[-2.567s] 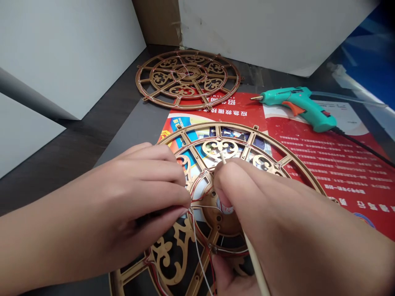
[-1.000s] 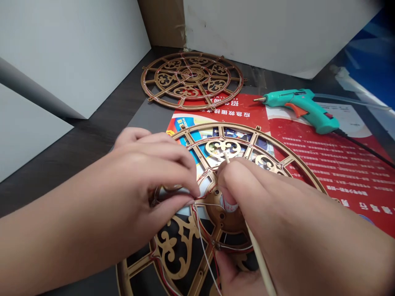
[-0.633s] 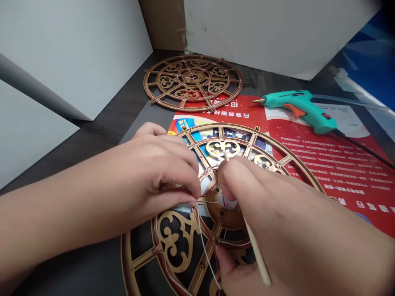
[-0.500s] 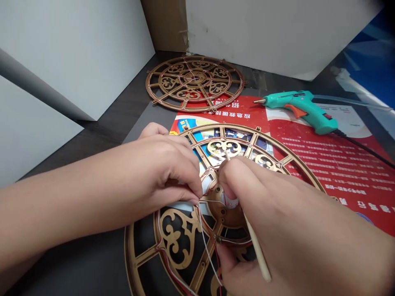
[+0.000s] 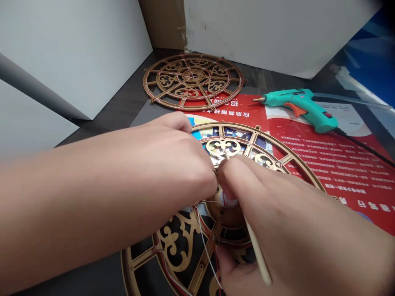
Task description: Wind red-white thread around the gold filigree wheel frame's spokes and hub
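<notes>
A round bronze-coloured openwork frame (image 5: 197,273) lies in front of me, with red and white wires (image 5: 205,242) along its ribs and across its middle. My left hand (image 5: 185,164) is closed just over the frame's hub, its fingertips hidden behind the back of the hand. From the right, my right hand (image 5: 265,205) wraps round a thin pale wooden stick (image 5: 257,250), whose tip shows above the knuckles. The thumb or a finger of that hand touches the frame near the lower wires.
Farther back lies a second round bronze frame (image 5: 212,105) with wires. A teal glue gun (image 5: 317,117) rests on a red printed sheet (image 5: 327,164) at the right, its black cable running off. White panels (image 5: 247,37) stand at the back and left.
My left hand has moved right and turned over the hub, covering the spot where its fingertips pinched a wire. My right hand with the stick has hardly moved.
</notes>
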The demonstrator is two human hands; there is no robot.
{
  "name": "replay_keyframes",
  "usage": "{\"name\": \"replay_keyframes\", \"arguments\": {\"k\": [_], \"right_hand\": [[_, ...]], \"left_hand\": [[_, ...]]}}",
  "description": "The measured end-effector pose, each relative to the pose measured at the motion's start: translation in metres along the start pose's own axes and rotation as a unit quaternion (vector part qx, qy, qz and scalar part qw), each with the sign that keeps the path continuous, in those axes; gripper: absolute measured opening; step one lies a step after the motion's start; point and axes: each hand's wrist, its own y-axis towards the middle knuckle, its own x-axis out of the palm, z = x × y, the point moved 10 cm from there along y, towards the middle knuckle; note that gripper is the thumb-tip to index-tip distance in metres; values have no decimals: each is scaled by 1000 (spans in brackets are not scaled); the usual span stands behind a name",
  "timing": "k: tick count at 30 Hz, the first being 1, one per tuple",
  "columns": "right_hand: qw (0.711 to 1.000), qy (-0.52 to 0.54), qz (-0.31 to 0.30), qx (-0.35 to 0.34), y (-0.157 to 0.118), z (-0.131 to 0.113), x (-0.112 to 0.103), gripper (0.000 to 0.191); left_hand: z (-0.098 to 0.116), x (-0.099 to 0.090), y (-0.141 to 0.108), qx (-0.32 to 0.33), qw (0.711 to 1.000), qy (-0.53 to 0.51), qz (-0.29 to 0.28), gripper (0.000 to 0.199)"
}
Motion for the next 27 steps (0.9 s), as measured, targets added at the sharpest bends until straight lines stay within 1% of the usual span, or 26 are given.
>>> {"name": "replay_keyframes", "arguments": {"k": [1,3,4,6,9,12,14,16,18,20,24,27], "right_hand": [[1000,4,-5,-1,0,1,1,37],[1000,13,-10,-2,1,3,1,37],[1000,15,-7,2,0,5,0,37],[1000,15,-5,11,-1,7,0,38],[1000,2,11,13,-3,6,-2,41],[1000,1,9,9,-4,4,1,42],[1000,-2,2,17,-4,3,3,42],[999,-14,11,37,-4,5,3,44],[998,-24,21,53,-3,6,3,48],[998,-28,16,46,2,2,4,55],[999,-33,-5,10,18,-4,7,68],[1000,-29,2,1,25,-3,5,68]], "left_hand": [[5,-2,3,30,999,16,-20,48],[20,0,5,123,984,95,-83,48],[22,0,6,145,976,120,-107,48],[22,-4,10,148,972,127,-132,45],[19,-8,15,137,976,96,-138,42],[18,-5,18,159,973,80,-148,40],[13,-1,20,163,972,61,-160,40],[9,-1,23,166,973,26,-155,44],[6,-6,24,173,976,-9,-130,45],[2,-10,24,172,978,-18,-117,44],[-6,-13,16,152,982,8,-110,44],[-9,-20,8,141,988,14,-68,36]]}}
